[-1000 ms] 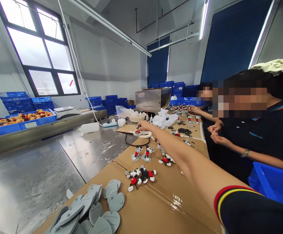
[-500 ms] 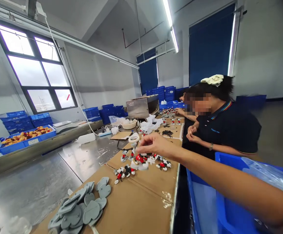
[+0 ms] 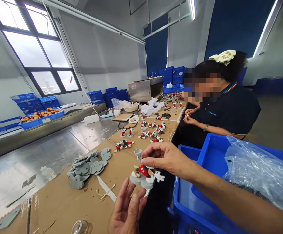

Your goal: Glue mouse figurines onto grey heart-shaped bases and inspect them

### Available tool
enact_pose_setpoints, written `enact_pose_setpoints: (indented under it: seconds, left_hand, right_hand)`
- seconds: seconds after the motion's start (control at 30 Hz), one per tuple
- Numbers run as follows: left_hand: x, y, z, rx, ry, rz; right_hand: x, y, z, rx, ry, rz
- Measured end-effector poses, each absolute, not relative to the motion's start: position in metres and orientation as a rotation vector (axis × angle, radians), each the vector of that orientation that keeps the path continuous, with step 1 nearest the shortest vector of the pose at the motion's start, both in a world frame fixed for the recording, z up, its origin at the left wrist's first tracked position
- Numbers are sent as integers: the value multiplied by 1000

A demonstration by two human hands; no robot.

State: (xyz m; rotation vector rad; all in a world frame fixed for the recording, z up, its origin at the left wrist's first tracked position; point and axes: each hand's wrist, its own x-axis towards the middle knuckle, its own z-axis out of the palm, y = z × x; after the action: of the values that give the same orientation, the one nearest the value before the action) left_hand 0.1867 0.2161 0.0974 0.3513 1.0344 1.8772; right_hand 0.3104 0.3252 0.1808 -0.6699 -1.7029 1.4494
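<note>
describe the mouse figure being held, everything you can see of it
The mouse figure is a small, glossy, plastic-looking toy: black body, red shorts, a white glove sticking out to the right, fixed on a pale grey base. It is tilted, held in the air over the edge of the cardboard. The right hand pinches it from above; the left hand is open just beneath, close to the base.

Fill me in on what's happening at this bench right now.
The person wearing the camera pinches a mouse figurine on a grey base in the fingers of the right hand. The left hand is open just beneath it. On the cardboard lie a heap of grey heart-shaped bases and more figurines farther along. A co-worker in a dark shirt sits alongside, hands close together, next to a blue bin.
</note>
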Motion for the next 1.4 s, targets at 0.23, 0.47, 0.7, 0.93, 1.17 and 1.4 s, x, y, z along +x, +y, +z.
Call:
enact_pose_setpoints:
  seconds: [0.23, 0.47, 0.7, 0.93, 1.17, 1.4]
  left_hand:
    - [194, 218, 105, 306, 1075, 1869]
    - [191, 217, 98, 234, 1066, 1811]
    - [189, 219, 92, 206, 1043, 1784]
    - [176, 225, 72, 160, 1015, 1734]
    - [164, 232, 56, 130, 988, 1782]
    - [186, 228, 76, 352, 1105, 2033]
  right_hand:
    - [309, 320, 176, -752, -1723, 1484]
    - [302, 326, 175, -885, -1874, 1440]
    - [294, 339, 172, -905, -1957, 1413]
    - [289, 345, 172, -940, -2038, 1353]
    - [288, 349, 170, -841, -2059, 1471]
    - [307, 348, 174, -559, -2322, 1233]
